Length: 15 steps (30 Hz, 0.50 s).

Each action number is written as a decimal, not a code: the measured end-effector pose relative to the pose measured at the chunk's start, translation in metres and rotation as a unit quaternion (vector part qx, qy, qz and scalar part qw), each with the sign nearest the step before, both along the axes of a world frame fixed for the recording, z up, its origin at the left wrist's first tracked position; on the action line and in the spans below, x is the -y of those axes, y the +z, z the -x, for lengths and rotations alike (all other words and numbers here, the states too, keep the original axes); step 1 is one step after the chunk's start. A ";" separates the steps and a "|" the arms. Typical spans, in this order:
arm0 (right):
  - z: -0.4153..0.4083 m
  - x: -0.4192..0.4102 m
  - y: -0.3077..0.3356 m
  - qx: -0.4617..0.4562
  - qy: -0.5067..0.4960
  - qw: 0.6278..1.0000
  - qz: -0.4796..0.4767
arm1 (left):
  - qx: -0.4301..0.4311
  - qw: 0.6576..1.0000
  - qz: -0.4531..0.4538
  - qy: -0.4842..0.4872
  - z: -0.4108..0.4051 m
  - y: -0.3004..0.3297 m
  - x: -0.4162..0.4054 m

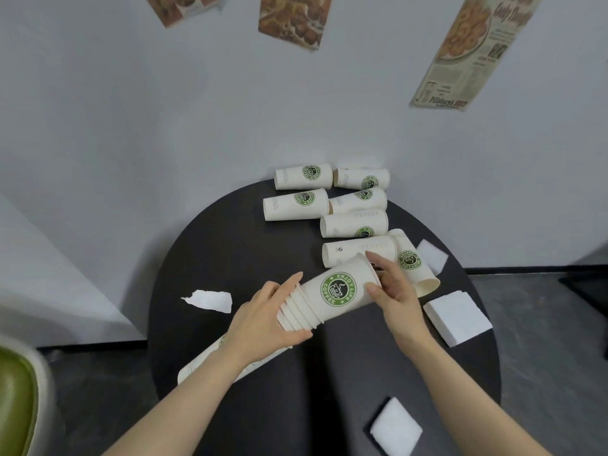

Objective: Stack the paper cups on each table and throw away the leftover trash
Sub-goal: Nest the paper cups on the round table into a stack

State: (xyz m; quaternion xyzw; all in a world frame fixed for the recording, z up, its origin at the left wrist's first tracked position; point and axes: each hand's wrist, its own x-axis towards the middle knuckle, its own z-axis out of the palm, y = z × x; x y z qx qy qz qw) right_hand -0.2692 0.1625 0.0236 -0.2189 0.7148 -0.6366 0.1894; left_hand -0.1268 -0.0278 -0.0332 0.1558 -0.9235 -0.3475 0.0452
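A nested stack of white paper cups with a green coffee logo [332,291] lies tilted above the round black table [230,245]. My left hand [266,317] grips the stack's bottom end. My right hand [391,287] holds the rim of the outermost cup with thumb and fingers. Several loose cups lie on their sides at the table's far side, such as one [302,176] by the wall and one [358,250] just behind the stack. Another cup [413,263] lies behind my right hand. One more cup [210,360] lies partly hidden under my left forearm.
A torn white napkin scrap [210,301] lies at the table's left. White napkins lie at the right [457,315], far right [432,256] and near edge [396,429]. A green chair [16,399] stands at the lower left. The wall with posters is right behind the table.
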 end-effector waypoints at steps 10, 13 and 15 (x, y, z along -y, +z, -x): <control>0.011 0.043 -0.042 0.069 -0.023 0.997 -0.004 | 0.051 0.998 0.021 -0.034 0.037 -0.020 0.035; 0.012 0.055 -0.055 0.077 -0.022 0.997 -0.009 | 0.067 0.997 0.025 -0.028 0.046 -0.026 0.037; 0.011 0.061 -0.065 0.073 -0.005 0.997 -0.017 | 0.074 0.996 0.034 -0.024 0.052 -0.030 0.034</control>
